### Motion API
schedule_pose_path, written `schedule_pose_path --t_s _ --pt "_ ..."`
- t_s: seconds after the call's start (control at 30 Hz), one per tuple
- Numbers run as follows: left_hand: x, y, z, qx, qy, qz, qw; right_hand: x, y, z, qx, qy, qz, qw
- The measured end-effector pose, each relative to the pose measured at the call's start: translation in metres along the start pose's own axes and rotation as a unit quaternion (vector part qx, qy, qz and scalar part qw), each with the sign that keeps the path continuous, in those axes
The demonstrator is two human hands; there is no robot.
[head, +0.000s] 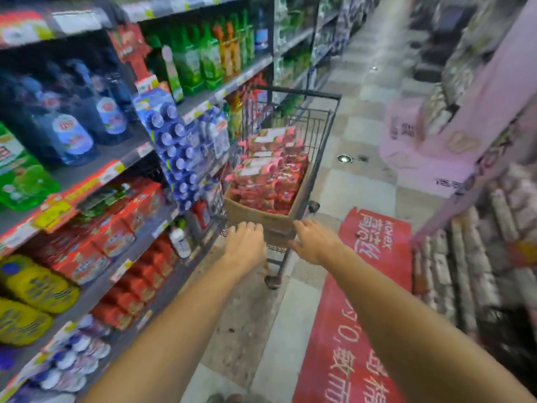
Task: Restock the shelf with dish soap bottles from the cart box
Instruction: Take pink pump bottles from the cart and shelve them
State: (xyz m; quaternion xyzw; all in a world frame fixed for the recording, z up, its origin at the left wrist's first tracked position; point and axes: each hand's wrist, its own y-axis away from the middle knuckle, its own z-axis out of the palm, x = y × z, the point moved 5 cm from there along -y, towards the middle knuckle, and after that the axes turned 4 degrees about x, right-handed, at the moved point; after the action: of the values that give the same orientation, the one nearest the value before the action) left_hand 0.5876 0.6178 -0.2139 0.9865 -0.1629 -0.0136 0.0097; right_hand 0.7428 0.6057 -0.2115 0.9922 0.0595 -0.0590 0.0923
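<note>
We reach both arms out to a wire shopping cart [293, 135] in a store aisle: our left hand [245, 242] curls over its near rail, and our right hand [312, 242] wraps the near corner of the cardboard box [261, 216] inside. The box is packed with red and pink dish soap bottles [270, 173], blurred. The shelf [139, 152] of cleaning products runs just left of the cart.
</note>
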Motion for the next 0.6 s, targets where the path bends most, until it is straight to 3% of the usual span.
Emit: schedule_pose_path --t_s 0.4,0.6 --pt "0.078 -0.157 0.031 -0.018 0.001 0.062 0.998 0.118 -0.087 0.009 -0.025 -0.030 0.062 0.997" --pt "0.075 -0.263 0.052 -0.047 0.030 0.029 0.998 0.158 -0.187 0.014 -0.088 -0.032 0.049 0.994"
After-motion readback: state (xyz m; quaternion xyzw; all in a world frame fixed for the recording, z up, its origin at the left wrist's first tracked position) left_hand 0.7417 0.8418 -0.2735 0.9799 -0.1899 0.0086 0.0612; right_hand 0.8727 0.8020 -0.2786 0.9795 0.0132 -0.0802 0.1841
